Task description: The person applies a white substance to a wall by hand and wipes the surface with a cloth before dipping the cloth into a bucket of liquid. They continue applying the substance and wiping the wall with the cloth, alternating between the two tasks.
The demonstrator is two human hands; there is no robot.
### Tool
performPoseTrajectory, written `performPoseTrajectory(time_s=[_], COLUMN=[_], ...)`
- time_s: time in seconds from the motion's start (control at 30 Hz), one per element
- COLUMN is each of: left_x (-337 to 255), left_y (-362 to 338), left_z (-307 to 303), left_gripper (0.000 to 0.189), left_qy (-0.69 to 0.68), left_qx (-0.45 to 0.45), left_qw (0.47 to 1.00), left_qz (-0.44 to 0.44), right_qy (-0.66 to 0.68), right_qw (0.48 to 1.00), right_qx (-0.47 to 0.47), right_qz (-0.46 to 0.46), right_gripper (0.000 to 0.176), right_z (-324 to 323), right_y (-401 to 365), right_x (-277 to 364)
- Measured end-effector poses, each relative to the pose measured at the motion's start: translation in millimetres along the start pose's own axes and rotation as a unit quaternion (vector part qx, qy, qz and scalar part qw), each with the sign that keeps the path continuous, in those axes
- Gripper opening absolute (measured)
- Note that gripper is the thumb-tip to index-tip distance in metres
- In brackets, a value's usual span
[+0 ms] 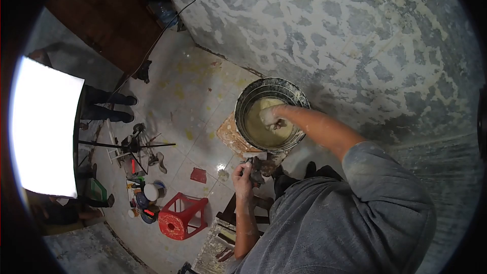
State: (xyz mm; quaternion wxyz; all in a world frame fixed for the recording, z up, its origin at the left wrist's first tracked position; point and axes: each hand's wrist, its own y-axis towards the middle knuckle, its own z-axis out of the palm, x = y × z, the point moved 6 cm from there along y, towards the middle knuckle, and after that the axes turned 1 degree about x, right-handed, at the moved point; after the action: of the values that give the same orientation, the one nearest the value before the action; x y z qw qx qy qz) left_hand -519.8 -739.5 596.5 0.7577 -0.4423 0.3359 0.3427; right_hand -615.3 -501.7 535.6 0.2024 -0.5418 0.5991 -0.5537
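Right hand (272, 115): lowered into the bucket (276, 89) from the right, coated in pale paste, with curled fingers at the mix (255, 128); cannot tell if gripping anything.
Left hand (243, 176): near side of the bucket, outside it, with fingers closed on a dark crumpled item (257, 171); material unclear.
Bucket: black, round, smeared with pale residue; placed mid-scene, close to the patched wall (324, 15) on the far right.
Mix: pale yellowish, wet-looking, well below the rim.
Board (228, 136): stained orange-brown, under the bucket, exposed on its left.
Stool (175, 226): red, pale-spattered, on the tiled floor (185, 116) at near left.
Red piece (198, 175): flat on the floor, between stool and bucket.
Light panel (45, 127): bright white, at the left edge.
Other person's legs (109, 104): dark-clothed, just right of the light panel.
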Motion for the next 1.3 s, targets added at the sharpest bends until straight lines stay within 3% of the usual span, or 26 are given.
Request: performPoseTrajectory(time_s=[0.1,0.13,0.23,0.37,0.43,0.47,0.53,0.57,0.67,0.77,0.83,0.87,1.0,1.07,1.2,1.3], left_x=[7,8,12,7,8,10,5,3,5,13,8,7,12,12,20,20], left_y=[-3,-3,2,5,8,9,7,6,6,9,5,3,6,5,9,13], left_z=[-12,-15,-18,-13,-10,-9,-2,-1,-3,-12,-11,-11,-19,-23,-31,-40], left_gripper=[0.019,0.019,0.020,0.020,0.020,0.020,0.020,0.020,0.020,0.019,0.019,0.019,0.018,0.018,0.018,0.018], left_qy=[0.019,0.020,0.009,-0.006,-0.007,-0.009,-0.005,-0.002,0.000,-0.001,-0.009,-0.017,-0.031,-0.036,-0.049,-0.043], left_qx=[-0.011,-0.016,-0.016,-0.016,-0.011,-0.009,-0.007,-0.007,-0.007,-0.009,-0.017,-0.022,-0.033,-0.048,-0.047,-0.063], left_qw=[1.000,1.000,1.000,1.000,1.000,1.000,1.000,1.000,1.000,1.000,1.000,0.999,0.999,0.998,0.998,0.996], left_qz=[-0.011,-0.012,-0.001,0.008,0.007,0.006,0.003,0.003,0.000,0.007,-0.004,-0.016,-0.007,-0.003,0.009,0.048], right_qy=[0.127,-0.073,-0.021,-0.090,-0.071,-0.069,0.004,0.005,-0.156,-0.028,-0.053,-0.054,-0.266,-0.086,-0.059,0.040], right_qw=[0.991,0.986,0.977,0.977,0.995,0.995,0.978,0.978,0.971,0.986,0.982,0.982,0.956,0.989,0.988,0.975], right_qx=[-0.041,-0.122,-0.206,-0.151,-0.076,-0.075,-0.210,-0.209,-0.142,-0.142,-0.181,-0.181,-0.107,-0.114,-0.139,-0.219], right_qz=[-0.032,-0.083,-0.040,-0.122,0.011,0.012,0.011,0.011,-0.115,-0.087,0.003,0.003,-0.068,0.026,0.017,0.019], right_gripper=[0.031,0.040,0.046,0.055,0.055,0.055,0.051,0.051,0.057,0.064,0.060,0.060,0.053,0.050,0.049,0.052], right_z=[-13,-27,-31,-22,-20,-16,-23,-22,-17,-15,-21,-21,-12,-13,-13,-30], right_y=[-19,-35,-1,9,-24,-18,2,14,26,4,-22,-15,12,-2,-5,-13], right_x=[-9,8,-25,-16,-8,-13,-27,-33,-24,-22,-17,-19,-15,-23,-26,-26])
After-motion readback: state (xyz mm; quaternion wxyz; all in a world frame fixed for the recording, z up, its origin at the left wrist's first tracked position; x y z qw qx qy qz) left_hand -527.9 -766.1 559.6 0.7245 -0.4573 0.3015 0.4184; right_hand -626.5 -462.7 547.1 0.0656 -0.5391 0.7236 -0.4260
